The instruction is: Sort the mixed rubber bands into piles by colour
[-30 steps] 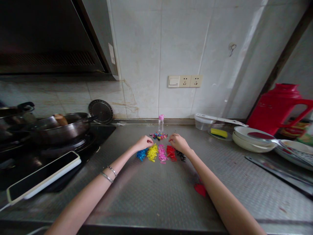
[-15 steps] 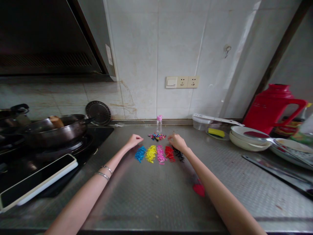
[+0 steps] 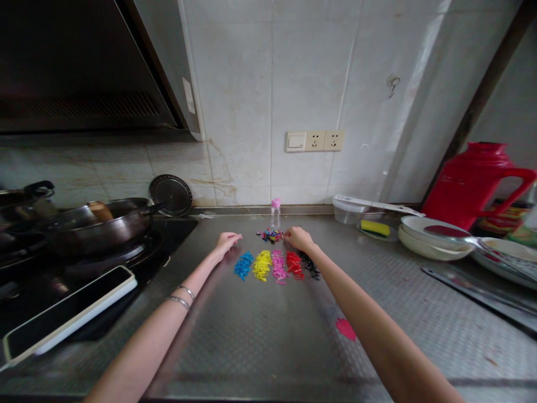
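Note:
Small plastic pieces lie sorted by colour on the steel counter (image 3: 260, 330): a blue pile (image 3: 244, 265), a yellow pile (image 3: 262, 264), a pink pile (image 3: 278, 265), a red pile (image 3: 294, 263) and a black pile (image 3: 311, 266). Behind them lies a small mixed pile (image 3: 271, 235). My right hand (image 3: 298, 238) is closed in a pinch at the right edge of the mixed pile. My left hand (image 3: 226, 242) rests on the counter left of the piles, fingers loosely curled, holding nothing I can make out. A small clear bottle with a pink cap (image 3: 275, 212) stands behind the mixed pile.
A stove with a dark pan (image 3: 96, 224) and a phone (image 3: 67, 313) are on the left. On the right stand white plates (image 3: 432, 238), a clear container (image 3: 350, 208), a yellow sponge (image 3: 375, 227) and a red thermos jug (image 3: 472, 184). A red scrap (image 3: 345, 328) lies by my right forearm.
My left hand has drawn back leftward from the blue and yellow piles. My right hand has reached forward to the mixed pile.

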Action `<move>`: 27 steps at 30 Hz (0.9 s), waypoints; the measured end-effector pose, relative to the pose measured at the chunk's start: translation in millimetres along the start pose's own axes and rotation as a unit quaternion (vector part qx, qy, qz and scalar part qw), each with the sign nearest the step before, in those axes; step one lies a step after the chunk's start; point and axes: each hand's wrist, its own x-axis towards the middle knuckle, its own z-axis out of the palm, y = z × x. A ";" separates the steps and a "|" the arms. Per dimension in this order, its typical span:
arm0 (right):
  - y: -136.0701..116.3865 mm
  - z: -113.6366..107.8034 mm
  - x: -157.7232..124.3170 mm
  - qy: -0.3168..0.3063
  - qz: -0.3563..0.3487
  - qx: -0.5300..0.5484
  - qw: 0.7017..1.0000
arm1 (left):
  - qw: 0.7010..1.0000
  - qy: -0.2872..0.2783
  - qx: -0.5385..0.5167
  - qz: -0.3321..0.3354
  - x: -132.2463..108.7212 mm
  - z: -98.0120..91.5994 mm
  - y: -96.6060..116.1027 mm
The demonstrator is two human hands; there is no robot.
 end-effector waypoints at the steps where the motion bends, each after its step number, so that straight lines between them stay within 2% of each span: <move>1: -1.5 0.6 1.5 -0.002 -0.003 -0.004 1.000 | 1.000 0.004 0.003 0.005 0.6 0.6 -1.1; 7: -9.9 7.9 6.7 0.009 0.014 -0.029 0.999 | 0.998 0.024 0.016 0.048 4.5 3.5 -8.3; 14: -11.7 11.5 6.6 0.036 0.044 -0.018 0.998 | 0.998 0.032 0.023 0.052 5.6 3.4 -11.0; 21: -3.4 4.9 2.9 0.065 0.069 0.029 0.995 | 0.997 0.031 0.027 0.063 7.3 3.6 -13.5; 27: 1.5 -6.8 -3.8 0.088 0.033 0.063 0.994 | 0.997 0.026 0.032 0.067 8.2 4.1 -15.2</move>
